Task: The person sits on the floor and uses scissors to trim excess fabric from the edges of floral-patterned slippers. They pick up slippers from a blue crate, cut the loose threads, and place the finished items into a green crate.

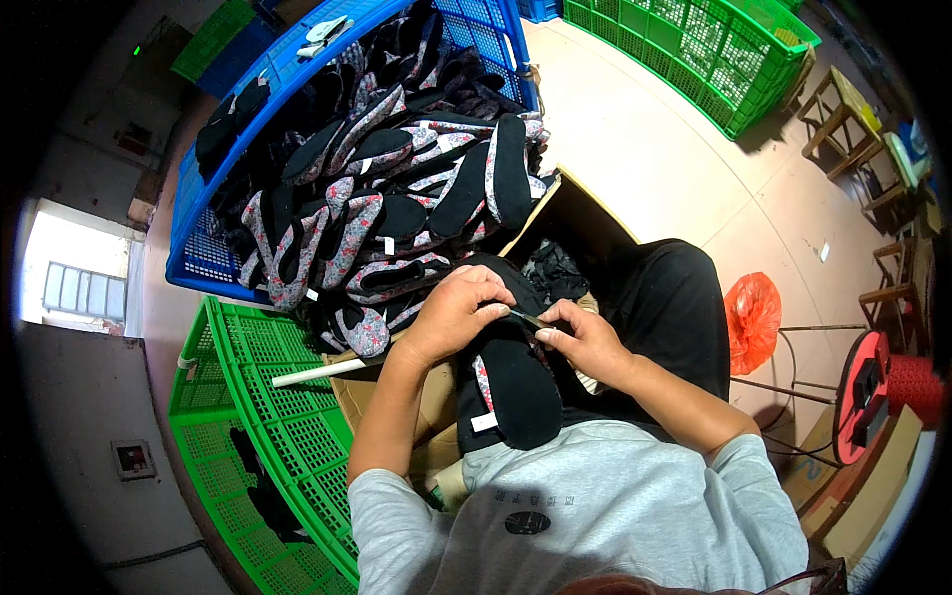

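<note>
Over my lap, my left hand (pixel 458 309) and my right hand (pixel 587 344) come close together, both in a pinch. A thin metallic tool (pixel 529 318), too small to name, slants from my right thumb and fingers toward my left thumb tip. What my left fingers pinch is hidden, with black fabric right beside them. Just below lies a black slipper (pixel 527 395), sole up, with a floral lining edge and a small white tag (pixel 484 422). Beyond my hands, a big pile of similar black and floral slippers (pixel 402 210) spills toward me.
A blue plastic basket (pixel 220 134) holds the pile. An open cardboard box (pixel 607 220) with dark scraps stands by my knee. Green crates (pixel 288 382) are at the left, another green crate (pixel 684 55) far right. An orange-red bag (pixel 756 319) and wooden stools (pixel 843 124) stand right.
</note>
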Demonstrator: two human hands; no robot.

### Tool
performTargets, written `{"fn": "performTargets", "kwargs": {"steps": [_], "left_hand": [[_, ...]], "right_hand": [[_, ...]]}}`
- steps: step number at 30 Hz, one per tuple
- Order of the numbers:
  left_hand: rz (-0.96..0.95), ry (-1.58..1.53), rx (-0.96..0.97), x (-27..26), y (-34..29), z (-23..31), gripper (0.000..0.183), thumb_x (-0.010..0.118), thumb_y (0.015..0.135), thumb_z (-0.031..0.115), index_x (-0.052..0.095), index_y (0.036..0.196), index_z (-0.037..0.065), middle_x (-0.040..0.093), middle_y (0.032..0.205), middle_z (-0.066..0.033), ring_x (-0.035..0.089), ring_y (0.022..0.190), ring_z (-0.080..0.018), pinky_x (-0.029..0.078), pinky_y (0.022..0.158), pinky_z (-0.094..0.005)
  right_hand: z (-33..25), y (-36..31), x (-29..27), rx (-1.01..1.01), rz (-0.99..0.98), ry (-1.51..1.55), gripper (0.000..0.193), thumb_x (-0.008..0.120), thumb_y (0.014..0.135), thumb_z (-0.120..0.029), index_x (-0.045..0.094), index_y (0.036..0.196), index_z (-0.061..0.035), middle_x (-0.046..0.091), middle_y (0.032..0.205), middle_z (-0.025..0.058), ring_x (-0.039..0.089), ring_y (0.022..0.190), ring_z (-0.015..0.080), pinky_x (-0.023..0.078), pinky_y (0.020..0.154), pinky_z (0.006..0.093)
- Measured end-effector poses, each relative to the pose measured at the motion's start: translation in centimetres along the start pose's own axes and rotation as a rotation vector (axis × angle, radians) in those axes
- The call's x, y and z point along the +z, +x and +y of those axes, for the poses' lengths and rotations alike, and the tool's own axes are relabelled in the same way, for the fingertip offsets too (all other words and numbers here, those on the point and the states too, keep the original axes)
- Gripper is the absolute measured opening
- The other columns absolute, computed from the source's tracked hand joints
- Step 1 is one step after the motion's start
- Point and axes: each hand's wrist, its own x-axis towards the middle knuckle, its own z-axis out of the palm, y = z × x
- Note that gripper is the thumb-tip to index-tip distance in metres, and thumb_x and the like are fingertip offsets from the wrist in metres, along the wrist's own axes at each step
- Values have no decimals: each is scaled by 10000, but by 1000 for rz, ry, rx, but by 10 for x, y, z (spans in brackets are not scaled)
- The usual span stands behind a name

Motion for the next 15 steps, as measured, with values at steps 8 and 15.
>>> {"fn": "performTargets", "kwargs": {"steps": [8, 15], "left_hand": [[15, 93, -13, 4, -2, 7, 82, 712, 787, 80, 680, 852, 42, 585, 877, -79, 562, 911, -271, 450, 838, -381], [96, 203, 23, 14, -4, 10, 98, 656, 822, 78, 579, 846, 23, 549, 937, -120, 525, 934, -324, 438, 833, -405]], "right_hand": [[6, 2, 2, -16, -5, 43, 195, 668, 923, -233, 610, 1006, -66, 708, 850, 64, 678, 782, 181, 506, 713, 319], [3, 4, 1, 5, -18, 1, 203, 667, 920, -236, 615, 1011, -62, 708, 860, 66, 679, 788, 188, 507, 726, 324]]}}
